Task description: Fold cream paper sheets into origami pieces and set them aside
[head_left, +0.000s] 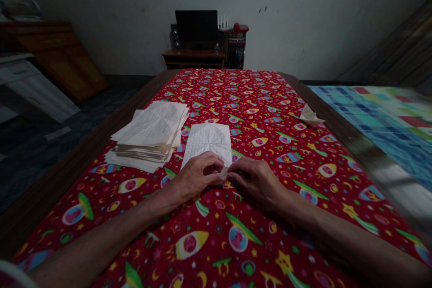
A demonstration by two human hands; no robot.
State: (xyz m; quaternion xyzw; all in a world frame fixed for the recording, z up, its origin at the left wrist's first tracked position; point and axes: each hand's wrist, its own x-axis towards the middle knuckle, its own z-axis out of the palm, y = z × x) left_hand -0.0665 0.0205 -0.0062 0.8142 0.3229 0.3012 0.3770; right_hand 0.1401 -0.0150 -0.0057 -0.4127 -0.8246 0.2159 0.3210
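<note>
Two hands: L hand [202, 170] & R hand [257, 176], just below ctr of frame, fingertips nearly meeting.
L grip: thumb & fingers pinching small pale paper [224, 171], palm side curled in.
R grip: thumb & fingertips pressed tog. on same paper's R end.
Small pale paper: btwn both hands, just below ctr, mostly hidden by fingers; can't tell if it's joined to the sheet behind.
Printed sheet [209, 137]: ctr, flat, creased, lower part behind L hand.
Paper stack [148, 126]: left of ctr, uneven pile, top sheets printed & creased.
Folded paper [310, 118]: right of ctr, pointed shape, near table's R edge, well apart from hands.
Tablecloth [259, 207]: red w/ rockets, stars, moons, over dark wooden table [300, 85].
Monitor [196, 29]: top ctr, dark screen, on brown desk [194, 54] w/ speakers [175, 36] either side.
Wooden cabinet [64, 56]: upper left.
Checked bedding [378, 112]: far right.
</note>
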